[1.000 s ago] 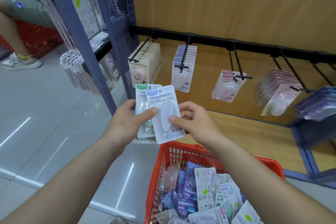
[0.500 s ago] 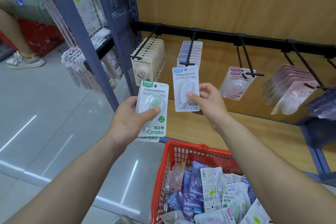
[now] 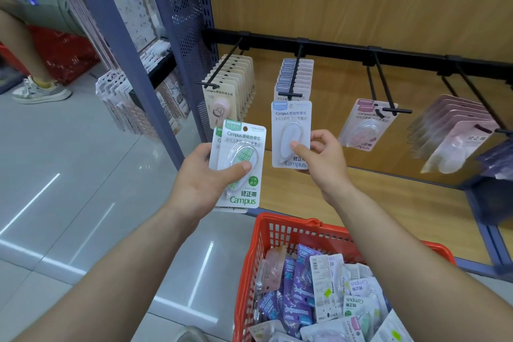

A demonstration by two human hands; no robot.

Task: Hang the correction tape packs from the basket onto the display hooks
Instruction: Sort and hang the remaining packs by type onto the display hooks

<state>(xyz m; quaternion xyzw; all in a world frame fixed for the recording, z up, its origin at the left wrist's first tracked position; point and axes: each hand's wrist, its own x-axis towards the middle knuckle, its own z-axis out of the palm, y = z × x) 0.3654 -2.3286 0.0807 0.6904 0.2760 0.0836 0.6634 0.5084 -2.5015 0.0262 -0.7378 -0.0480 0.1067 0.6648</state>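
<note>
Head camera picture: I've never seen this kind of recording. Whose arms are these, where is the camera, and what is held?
There is no machine: a person wears the camera on the head, so it looks down along their own bare arms. The left hand grips a few green-labelled packs of correction tape. The right hand pinches one blue-labelled pack just below the tip of a display hook carrying matching packs. The red basket below holds more packs.

Red plastic lattice basket (image 3: 273, 233): near side cut by bottom edge.
Green-labelled card packs (image 3: 244, 141) in left hand (image 3: 197, 178): rear ones mostly covered by front one, count unclear.
Dark purple packs (image 3: 497, 158): cut by right edge.
Bystander (image 3: 41, 8): cut off above waist.
</note>
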